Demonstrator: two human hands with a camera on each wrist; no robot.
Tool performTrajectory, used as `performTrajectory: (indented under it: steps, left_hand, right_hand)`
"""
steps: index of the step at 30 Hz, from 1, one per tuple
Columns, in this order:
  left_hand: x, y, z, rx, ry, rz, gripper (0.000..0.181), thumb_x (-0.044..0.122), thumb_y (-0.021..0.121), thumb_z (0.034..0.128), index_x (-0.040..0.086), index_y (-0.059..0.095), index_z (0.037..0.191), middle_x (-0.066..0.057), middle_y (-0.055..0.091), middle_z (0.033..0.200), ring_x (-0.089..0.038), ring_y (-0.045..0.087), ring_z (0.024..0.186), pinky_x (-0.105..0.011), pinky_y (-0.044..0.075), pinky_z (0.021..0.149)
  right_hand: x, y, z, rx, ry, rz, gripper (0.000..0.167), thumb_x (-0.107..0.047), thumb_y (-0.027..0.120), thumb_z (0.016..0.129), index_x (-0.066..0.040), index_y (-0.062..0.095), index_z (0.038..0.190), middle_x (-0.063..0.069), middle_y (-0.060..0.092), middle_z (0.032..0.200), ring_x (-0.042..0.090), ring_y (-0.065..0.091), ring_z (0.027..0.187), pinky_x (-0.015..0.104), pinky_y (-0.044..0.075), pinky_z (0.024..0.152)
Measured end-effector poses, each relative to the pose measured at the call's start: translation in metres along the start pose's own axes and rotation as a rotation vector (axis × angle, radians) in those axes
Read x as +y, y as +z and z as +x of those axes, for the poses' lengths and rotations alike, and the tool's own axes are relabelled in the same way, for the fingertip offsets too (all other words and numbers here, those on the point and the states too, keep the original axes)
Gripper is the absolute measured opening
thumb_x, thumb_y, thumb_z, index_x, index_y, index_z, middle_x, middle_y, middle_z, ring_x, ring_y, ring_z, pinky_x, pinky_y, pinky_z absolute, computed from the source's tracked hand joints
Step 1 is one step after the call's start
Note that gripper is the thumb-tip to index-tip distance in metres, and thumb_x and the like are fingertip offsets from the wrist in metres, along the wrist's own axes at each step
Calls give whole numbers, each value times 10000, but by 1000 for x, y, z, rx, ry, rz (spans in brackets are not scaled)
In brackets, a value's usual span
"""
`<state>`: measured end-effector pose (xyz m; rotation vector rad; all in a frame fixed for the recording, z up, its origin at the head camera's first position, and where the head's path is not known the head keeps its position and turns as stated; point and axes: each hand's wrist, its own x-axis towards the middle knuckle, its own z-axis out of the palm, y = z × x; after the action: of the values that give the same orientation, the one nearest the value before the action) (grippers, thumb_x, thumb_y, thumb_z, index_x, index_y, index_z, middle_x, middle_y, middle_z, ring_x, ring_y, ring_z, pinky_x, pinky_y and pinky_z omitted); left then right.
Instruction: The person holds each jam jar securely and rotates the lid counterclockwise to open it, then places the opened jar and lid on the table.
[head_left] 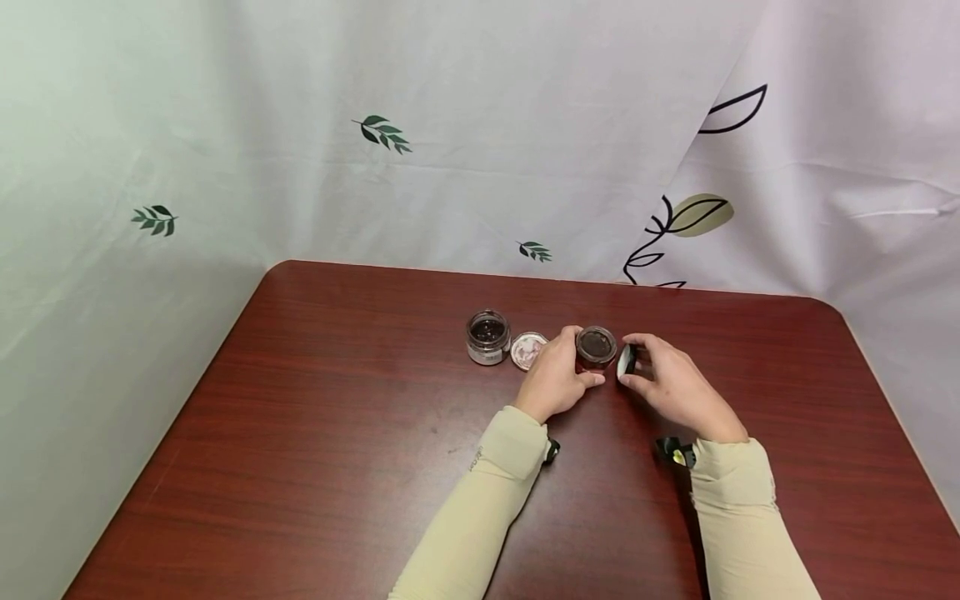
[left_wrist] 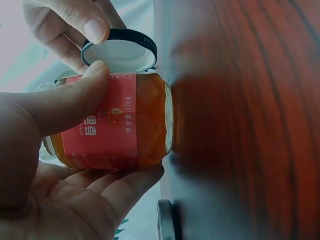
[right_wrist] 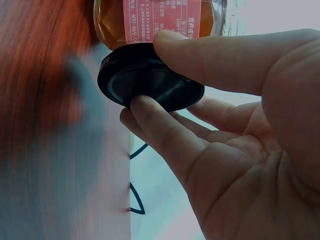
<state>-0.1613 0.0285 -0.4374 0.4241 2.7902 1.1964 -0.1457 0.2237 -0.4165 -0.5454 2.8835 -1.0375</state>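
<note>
My left hand grips a glass jam jar with a red label, its thumb on one side and fingers on the other. The jar stands upright on the table without a lid, and amber contents show through the glass in the left wrist view. Just right of the jar, my right hand pinches a black lid by its rim. That lid is tilted on edge, with its white inside facing the jar. Left of my left hand lies a second lid, inside up, partly hidden by the fingers.
A second open glass jar with dark contents stands beside the second lid. The brown wooden table ends at a pale curtain with leaf prints behind and at the sides.
</note>
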Motion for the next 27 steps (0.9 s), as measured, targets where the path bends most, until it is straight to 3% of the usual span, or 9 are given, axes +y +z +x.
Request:
performTrajectory:
  steps: [27]
  left_hand:
    - [1,-1,0,1,-19,6,672,237,848,829,47,507,1377,-88,673,1238,-211,630,1131,-327,477,976]
  right_hand:
    - [3,2,2,-40,33,23,505,25,742,864,119,523,1310,309,597,1247,398,678,1035,515,540,879]
